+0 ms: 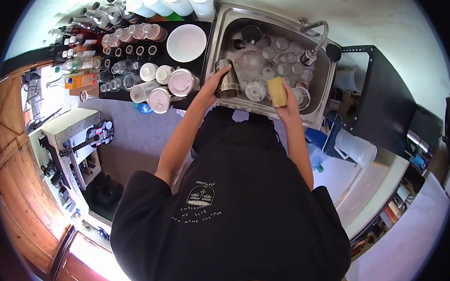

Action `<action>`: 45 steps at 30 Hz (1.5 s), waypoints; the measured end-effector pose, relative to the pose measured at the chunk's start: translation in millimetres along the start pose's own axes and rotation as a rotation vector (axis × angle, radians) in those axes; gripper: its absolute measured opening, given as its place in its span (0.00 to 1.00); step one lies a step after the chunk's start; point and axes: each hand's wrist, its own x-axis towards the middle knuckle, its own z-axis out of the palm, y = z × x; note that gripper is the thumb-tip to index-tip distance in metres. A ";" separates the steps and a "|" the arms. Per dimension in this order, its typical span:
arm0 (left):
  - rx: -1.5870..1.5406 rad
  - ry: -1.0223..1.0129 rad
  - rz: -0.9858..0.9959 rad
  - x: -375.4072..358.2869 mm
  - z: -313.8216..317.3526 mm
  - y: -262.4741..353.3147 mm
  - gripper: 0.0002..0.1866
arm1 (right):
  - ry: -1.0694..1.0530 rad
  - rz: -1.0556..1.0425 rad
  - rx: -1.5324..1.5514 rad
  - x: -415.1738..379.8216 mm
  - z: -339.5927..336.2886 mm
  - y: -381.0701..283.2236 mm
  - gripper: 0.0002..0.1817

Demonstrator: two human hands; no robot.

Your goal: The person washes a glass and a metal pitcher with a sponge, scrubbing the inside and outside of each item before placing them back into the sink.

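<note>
My left hand (216, 84) is closed around a metal shaker tin (229, 82), held tilted over the near left edge of the sink. In my right hand (289, 108) is a yellow sponge (277, 92), above the near side of the basin. The steel sink (257, 107) holds several clear glasses (283, 69) standing close together, and a dark round cup (251, 34) sits at its far left. Just left of the sponge lies a clear glass piece (255, 90). A gap separates the sponge from the tin.
A faucet (309, 57) arches over the sink's right side. Left of the sink, a black counter carries a white bowl (186, 43), pink-lidded containers (181, 82), several glasses and bottles (90, 53). To the right stand a black cabinet (381, 85) and a plastic jug (356, 148).
</note>
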 end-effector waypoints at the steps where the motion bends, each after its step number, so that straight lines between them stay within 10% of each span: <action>1: 0.046 0.011 -0.016 5.6 1.3 -2.4 0.30 | 0.029 0.009 -0.009 -8.9 -6.2 0.5 0.20; 9: 1.150 0.331 0.083 106.2 -19.6 -23.0 0.63 | 0.067 0.074 -0.013 -24.7 -43.8 -1.4 0.21; 17: 1.961 0.236 -0.437 132.2 32.0 -6.7 0.47 | 0.001 0.095 -0.017 -18.5 -56.5 -25.1 0.21; 23: 2.163 0.160 -0.721 149.3 49.8 -22.4 0.37 | 0.001 0.092 0.005 -21.1 -60.9 -35.3 0.20; 45: 2.248 0.516 -0.203 114.3 48.1 -69.7 0.29 | -0.040 0.123 0.007 -11.1 -57.9 -23.4 0.21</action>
